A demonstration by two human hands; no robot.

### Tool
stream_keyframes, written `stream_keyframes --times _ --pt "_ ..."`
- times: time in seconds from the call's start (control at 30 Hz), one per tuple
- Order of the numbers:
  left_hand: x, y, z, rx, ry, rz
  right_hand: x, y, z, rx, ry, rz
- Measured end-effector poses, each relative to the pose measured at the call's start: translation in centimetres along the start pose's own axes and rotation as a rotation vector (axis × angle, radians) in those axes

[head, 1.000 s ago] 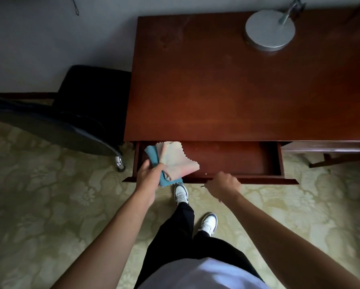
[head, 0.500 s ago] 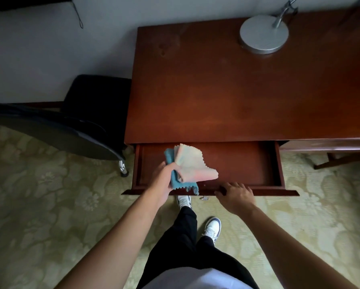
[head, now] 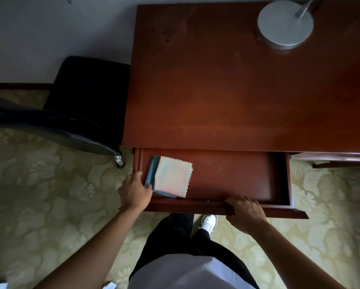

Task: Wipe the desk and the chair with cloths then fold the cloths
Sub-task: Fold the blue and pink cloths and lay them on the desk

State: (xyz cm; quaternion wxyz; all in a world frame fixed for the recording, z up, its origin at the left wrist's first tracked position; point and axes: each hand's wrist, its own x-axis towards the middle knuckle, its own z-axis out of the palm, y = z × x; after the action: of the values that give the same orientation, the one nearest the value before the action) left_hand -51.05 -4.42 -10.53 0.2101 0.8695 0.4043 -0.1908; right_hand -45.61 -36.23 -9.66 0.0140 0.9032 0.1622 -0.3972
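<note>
Two folded cloths lie stacked in the left part of the open drawer (head: 227, 176): a pale pink cloth (head: 173, 177) on top of a blue cloth (head: 151, 171) that shows along its left and near edges. My left hand (head: 134, 191) is at the drawer's near-left corner, thumb and forefinger pinching the near-left corner of the stack. My right hand (head: 242, 212) grips the drawer's front rail, fingers curled over its top edge. The red-brown desk top (head: 227, 90) is above the drawer. The black chair (head: 74, 113) stands to the desk's left.
A round silver lamp base (head: 284, 25) sits at the desk's far right. One chair castor (head: 119, 160) is close to the drawer's left side. My legs and a white shoe (head: 208, 223) are below the drawer front, on patterned carpet (head: 39, 195).
The cloths were held up over the drawer in my left hand; now they lie flat on the drawer floor. My right hand went from beside the drawer front to gripping its rail.
</note>
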Motion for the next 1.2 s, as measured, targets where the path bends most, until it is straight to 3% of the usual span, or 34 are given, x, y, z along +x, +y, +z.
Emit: stream_keyframes --times 0.07,0.17,0.37,0.53,0.6,0.67,0.73,0.8,0.87,0.97,1.2 --pt "-2.3 -1.2 0.0 0.021 0.095 -0.052 0.3 -0.2 -0.1 0.005 -0.012 -0.007" --pt "-4.7 -2.1 1.3 -0.185 0.009 -0.301 0.1 -0.9 -0.5 -0.041 -0.016 -0.022" --pt "-3.9 -1.0 2.4 -0.255 0.002 -0.311 1.1 -2.0 -2.4 -0.064 -0.064 -0.001" --pt "-1.1 2.4 -0.4 -0.35 0.091 -0.184 3.8 -1.7 -4.1 0.051 0.123 0.112" --pt "-0.1 4.0 -1.3 -0.493 0.203 -0.242 4.5 -2.0 -4.4 0.127 0.307 0.26" --pt "0.7 5.8 -1.6 -0.803 0.305 -0.465 4.4 -2.7 -4.6 0.504 0.506 0.526" --pt "0.7 8.2 -2.1 -1.17 0.218 -0.782 4.4 -3.2 -5.8 1.315 0.6 0.87" --pt "0.6 9.8 -1.9 -1.57 -0.015 -0.893 4.9 -3.2 -7.4 2.162 0.379 0.999" --pt "0.7 11.2 -1.8 -1.837 -0.142 -0.875 5.7 -2.9 -8.9 2.554 0.237 0.894" --pt "1.8 12.3 -1.5 -1.932 -0.158 -0.881 6.6 -2.7 -11.0 2.698 0.236 0.826" --pt "4.6 14.7 -2.8 -1.809 -0.211 -0.917 9.3 -3.6 -14.9 2.54 0.241 0.903"
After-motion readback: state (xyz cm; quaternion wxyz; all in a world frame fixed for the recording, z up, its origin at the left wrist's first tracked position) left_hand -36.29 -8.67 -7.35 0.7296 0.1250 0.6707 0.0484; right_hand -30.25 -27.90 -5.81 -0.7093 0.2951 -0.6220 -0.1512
